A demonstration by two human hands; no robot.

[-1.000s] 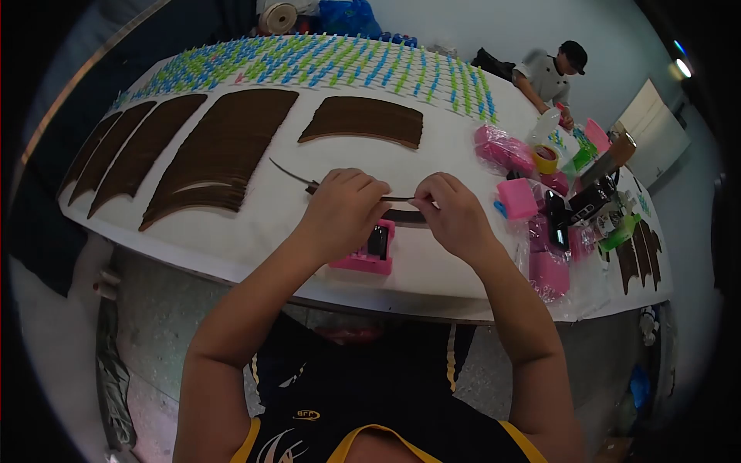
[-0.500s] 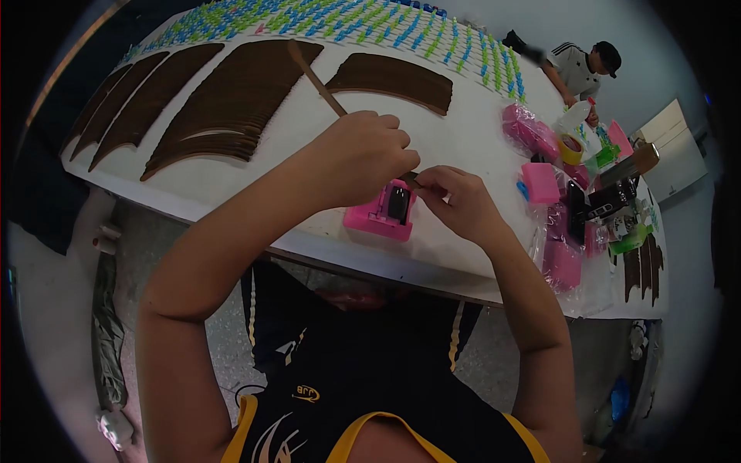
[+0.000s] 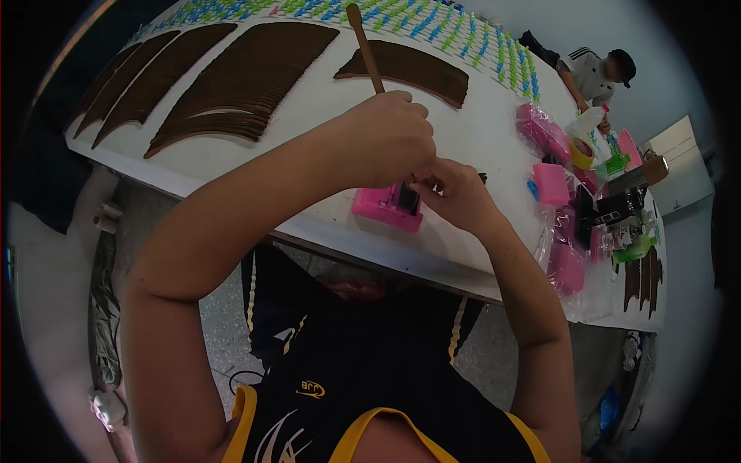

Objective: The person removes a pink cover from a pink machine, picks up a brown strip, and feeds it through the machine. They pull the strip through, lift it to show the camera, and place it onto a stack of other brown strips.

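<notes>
My left hand [image 3: 394, 139] is closed in a fist around a long brown stick [image 3: 366, 46], whose wider rounded end points up and away from me. Close beside it, the fingers of my right hand [image 3: 457, 193] are pinched at the stick's lower end, which is mostly hidden by both hands. Just under the hands sits a pink block [image 3: 378, 210] with a black part [image 3: 407, 199] set in it, near the table's front edge. A small dark tip [image 3: 483, 177] shows behind my right hand.
Wide rows of dark brown sticks [image 3: 239, 77] lie on the white table [image 3: 309, 162], with another row [image 3: 405, 73] beyond. Many blue and green pieces [image 3: 432, 31] line the far side. Pink packs [image 3: 550, 184], yellow tape [image 3: 581, 153] and a brush [image 3: 641, 174] stand right. A person [image 3: 598, 73] works far right.
The stick has swung more upright, its rounded end moving right and away. My left hand has moved right and slightly up, nearer my right hand. The camera view has shifted slightly.
</notes>
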